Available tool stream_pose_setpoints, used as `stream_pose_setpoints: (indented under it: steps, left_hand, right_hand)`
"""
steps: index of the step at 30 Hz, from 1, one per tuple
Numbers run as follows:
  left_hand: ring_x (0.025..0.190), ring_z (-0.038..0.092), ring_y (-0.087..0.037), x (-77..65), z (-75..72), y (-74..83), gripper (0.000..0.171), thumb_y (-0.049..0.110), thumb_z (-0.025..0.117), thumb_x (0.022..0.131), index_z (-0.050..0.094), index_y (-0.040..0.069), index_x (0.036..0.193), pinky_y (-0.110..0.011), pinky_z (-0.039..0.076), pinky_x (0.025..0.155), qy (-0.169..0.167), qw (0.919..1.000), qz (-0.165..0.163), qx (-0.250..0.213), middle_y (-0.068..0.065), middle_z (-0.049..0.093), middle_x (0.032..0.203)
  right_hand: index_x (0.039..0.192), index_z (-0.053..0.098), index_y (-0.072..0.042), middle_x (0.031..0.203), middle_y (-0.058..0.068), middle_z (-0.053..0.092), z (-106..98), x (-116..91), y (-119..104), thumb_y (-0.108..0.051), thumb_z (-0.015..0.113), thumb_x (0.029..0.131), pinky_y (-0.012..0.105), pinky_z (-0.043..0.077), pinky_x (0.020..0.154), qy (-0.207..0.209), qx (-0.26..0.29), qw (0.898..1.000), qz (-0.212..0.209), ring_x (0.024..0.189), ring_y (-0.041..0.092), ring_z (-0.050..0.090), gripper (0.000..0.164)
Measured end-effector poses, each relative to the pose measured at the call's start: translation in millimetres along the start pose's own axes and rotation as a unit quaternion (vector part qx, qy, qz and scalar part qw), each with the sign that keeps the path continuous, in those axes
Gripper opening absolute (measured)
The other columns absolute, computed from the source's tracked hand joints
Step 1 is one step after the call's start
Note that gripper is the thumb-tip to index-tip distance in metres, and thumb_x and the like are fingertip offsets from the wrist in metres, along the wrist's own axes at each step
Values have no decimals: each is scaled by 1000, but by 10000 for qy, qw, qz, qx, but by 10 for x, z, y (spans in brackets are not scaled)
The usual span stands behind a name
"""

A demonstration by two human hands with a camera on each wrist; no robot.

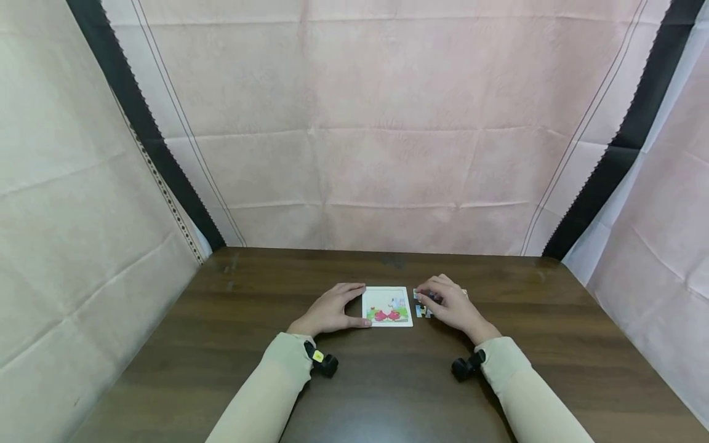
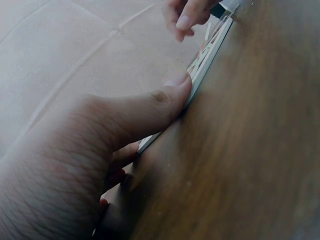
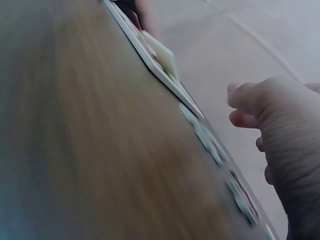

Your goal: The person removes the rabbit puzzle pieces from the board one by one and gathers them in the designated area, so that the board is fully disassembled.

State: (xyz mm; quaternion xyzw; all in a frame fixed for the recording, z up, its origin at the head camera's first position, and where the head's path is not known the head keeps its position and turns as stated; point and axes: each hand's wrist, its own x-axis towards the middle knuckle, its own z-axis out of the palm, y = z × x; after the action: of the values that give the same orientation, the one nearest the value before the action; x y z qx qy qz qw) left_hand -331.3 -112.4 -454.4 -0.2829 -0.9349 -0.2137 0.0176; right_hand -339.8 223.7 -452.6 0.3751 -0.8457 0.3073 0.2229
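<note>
A small white-framed jigsaw board (image 1: 387, 306) lies flat, its picture showing green ground and red-pink shapes, with a pale upper part. My left hand (image 1: 335, 309) grips its left side, thumb at the near corner and fingers at the far one. In the left wrist view the thumb (image 2: 167, 100) presses along the board's edge. Just right of the board, my right hand (image 1: 447, 303) is over loose puzzle pieces (image 1: 422, 311), partly hiding them. Its fingers are bent, and no piece shows between thumb and fingertips in the right wrist view. There, a pale piece (image 3: 161, 55) sits tilted up on the board.
The brown wooden table (image 1: 376, 381) carries the board and pieces. Pale creased cloth walls (image 1: 388, 154) with dark corner strips enclose its back and sides. A dark camera is strapped to each wrist, below light sleeves (image 1: 271, 387).
</note>
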Motion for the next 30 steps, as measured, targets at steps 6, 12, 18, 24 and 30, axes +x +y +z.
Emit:
stream_pose_setpoints:
  steps: [6, 12, 18, 24, 30]
  left_hand:
    - [146, 31, -18, 1, 14, -5, 99, 77, 66, 78, 41, 22, 156, -47, 33, 114, -5, 10000, -5, -24, 7, 37, 158]
    - [146, 30, -17, 10, 41, -13, 100, 79, 65, 77, 40, 22, 156, -46, 33, 114, -6, 10000, -3, -20, 8, 37, 158]
    - [146, 31, -17, 17, 34, -18, 101, 80, 64, 77, 40, 22, 156, -46, 34, 114, 7, 10000, 5, 11, 7, 37, 158]
    - [146, 31, -18, 17, 17, -9, 100, 80, 64, 78, 40, 23, 156, -47, 33, 114, 4, 10000, -17, 45, 7, 37, 158]
    - [145, 31, -17, 22, 23, -14, 99, 80, 63, 78, 41, 23, 156, -46, 33, 114, -26, 10000, -30, 71, 8, 37, 158]
  right_hand:
    - [106, 76, -15, 107, -8, 68, 185, 178, -63, -24, 69, 98, 32, 47, 69, -266, 70, 9996, 63, 90, 18, 53, 14]
    - [101, 76, -23, 107, -11, 67, 257, 222, -43, -26, 70, 97, 36, 46, 74, -491, 107, 9986, 170, 95, 15, 52, 8]
    - [100, 76, -25, 108, -11, 65, 248, 199, -50, -31, 74, 93, 40, 46, 78, -758, 216, 9965, 279, 98, 12, 50, 9]
    - [103, 75, -24, 111, -8, 65, 241, 207, -87, -36, 77, 90, 41, 47, 80, -916, 172, 9949, 384, 100, 13, 49, 18]
    - [103, 74, -22, 113, -5, 64, 249, 204, -90, -33, 78, 90, 42, 47, 82, -973, 129, 9945, 369, 103, 15, 49, 18]
